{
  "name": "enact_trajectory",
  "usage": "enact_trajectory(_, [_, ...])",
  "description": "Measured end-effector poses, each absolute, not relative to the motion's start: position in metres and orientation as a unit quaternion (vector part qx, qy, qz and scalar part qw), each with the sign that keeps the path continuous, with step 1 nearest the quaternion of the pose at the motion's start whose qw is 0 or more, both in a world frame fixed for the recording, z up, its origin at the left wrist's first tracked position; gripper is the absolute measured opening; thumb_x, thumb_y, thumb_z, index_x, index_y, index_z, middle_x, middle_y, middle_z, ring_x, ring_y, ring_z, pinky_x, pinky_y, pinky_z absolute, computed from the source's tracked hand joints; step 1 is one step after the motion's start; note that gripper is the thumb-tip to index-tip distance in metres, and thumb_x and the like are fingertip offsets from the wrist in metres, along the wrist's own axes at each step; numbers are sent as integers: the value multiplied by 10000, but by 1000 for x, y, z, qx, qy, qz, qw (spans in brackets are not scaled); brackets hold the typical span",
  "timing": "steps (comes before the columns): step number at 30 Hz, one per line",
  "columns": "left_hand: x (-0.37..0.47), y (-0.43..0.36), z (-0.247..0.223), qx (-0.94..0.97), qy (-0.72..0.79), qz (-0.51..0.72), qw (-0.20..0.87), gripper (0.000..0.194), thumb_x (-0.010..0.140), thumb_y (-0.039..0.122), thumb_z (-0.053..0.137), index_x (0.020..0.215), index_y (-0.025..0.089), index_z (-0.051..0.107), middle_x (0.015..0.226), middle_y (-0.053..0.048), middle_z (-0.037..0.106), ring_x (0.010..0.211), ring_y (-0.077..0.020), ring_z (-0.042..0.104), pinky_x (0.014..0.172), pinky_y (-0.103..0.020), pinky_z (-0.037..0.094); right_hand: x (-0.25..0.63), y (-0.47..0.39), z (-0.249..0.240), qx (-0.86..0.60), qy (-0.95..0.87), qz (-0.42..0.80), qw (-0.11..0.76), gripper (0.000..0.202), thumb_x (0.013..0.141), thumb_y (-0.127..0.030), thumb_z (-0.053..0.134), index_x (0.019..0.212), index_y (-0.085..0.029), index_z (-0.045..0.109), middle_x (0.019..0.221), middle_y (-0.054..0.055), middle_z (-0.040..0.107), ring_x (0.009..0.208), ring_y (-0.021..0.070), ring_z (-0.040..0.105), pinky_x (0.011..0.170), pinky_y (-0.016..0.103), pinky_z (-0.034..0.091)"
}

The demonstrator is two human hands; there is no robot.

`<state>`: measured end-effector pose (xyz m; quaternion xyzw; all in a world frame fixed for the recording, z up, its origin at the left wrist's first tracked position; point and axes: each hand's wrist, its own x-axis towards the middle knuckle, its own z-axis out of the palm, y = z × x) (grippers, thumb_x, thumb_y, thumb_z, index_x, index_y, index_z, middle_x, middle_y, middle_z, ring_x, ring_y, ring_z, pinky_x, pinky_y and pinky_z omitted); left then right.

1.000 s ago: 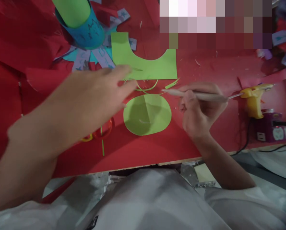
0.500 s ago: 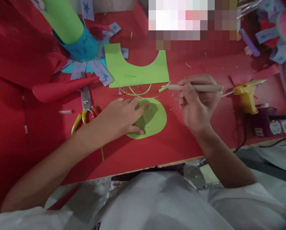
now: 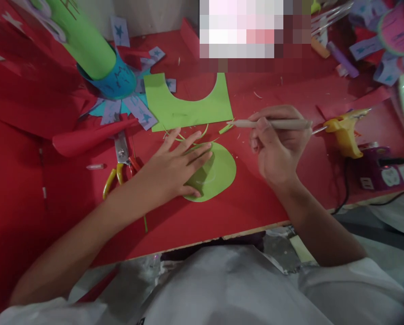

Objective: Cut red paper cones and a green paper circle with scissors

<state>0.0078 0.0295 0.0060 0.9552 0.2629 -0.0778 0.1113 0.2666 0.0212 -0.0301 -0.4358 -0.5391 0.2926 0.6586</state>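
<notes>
Fingers spread, my left hand [image 3: 173, 169] lies over the left part of a rounded green paper cutout [image 3: 220, 174] on the red table. A faint pale line shows on that cutout beside my fingers. My right hand [image 3: 278, 144] is closed around a pale pencil-like pen [image 3: 286, 124], held above the table to the right of the cutout with its tip pointing left. Behind the cutout lies a green sheet [image 3: 191, 113] with a curved notch, and thin green trimmings [image 3: 226, 127] lie between the two.
Scissors [image 3: 121, 155] with yellow and red handles lie left, by a rolled red paper [image 3: 93, 133]. A green tube [image 3: 86, 47] stands in a blue ring [image 3: 120, 81] at back left. A yellow glue gun [image 3: 346, 133] and purple box [image 3: 380, 174] are at right.
My left hand's fingers have spread wider on the green cutout, uncovering more of the pale line. My right hand stays in nearly the same place with the pen. The view has shifted slightly.
</notes>
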Motion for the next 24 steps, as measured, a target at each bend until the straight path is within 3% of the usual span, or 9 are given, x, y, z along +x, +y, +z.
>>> enact_trajectory(4, [35,-5,7,927,355,-89,79,937,1048,624,682,1755,83,389,1813,-234,376,1747,-443,246,1422,-744,149,267,19,-27,-452,-542,320,632,233,1035,-506,788,1027,-282,851,753,-18,708,516,94,558,452,256,445])
enact_trajectory(7, [41,-16,11,910,401,-87,64,980,1066,665,616,1725,-26,392,1763,-331,408,1738,-463,257,1430,-721,160,264,17,-27,-427,-554,350,623,208,1047,-474,774,1114,-295,858,851,1,792,560,106,610,481,263,487])
enact_trajectory(9, [33,-7,12,915,394,-65,62,922,1081,631,614,1724,4,411,1754,-314,442,1736,-462,261,1425,-729,151,262,16,-27,-413,-566,359,617,198,1041,-459,780,1146,-310,857,920,5,823,584,113,635,500,272,512])
enact_trajectory(12, [13,21,8,950,295,-31,92,771,1081,485,680,1736,156,442,1802,-174,432,1750,-408,254,1426,-717,159,261,15,-28,-408,-574,365,609,182,1030,-447,793,1137,-316,862,947,3,820,605,118,654,533,284,545])
enact_trajectory(14, [3,36,3,959,256,-44,112,807,1063,451,717,1757,184,402,1823,-145,401,1753,-400,249,1420,-717,176,261,15,-30,-404,-576,369,608,161,1030,-431,797,1093,-305,875,914,5,801,613,119,658,538,282,544])
enact_trajectory(18, [5,35,2,951,292,-53,89,827,1062,476,709,1766,185,388,1819,-163,398,1735,-433,282,1404,-770,143,265,16,-34,-415,-579,382,589,222,1025,-481,792,994,-280,882,860,15,780,633,133,665,535,281,533])
enact_trajectory(24, [16,18,7,929,355,-78,64,873,1065,549,679,1758,105,387,1827,-234,351,1736,-431,281,1410,-744,149,266,16,-36,-413,-606,453,507,236,996,-489,806,993,-254,819,774,3,736,571,127,614,497,270,492])
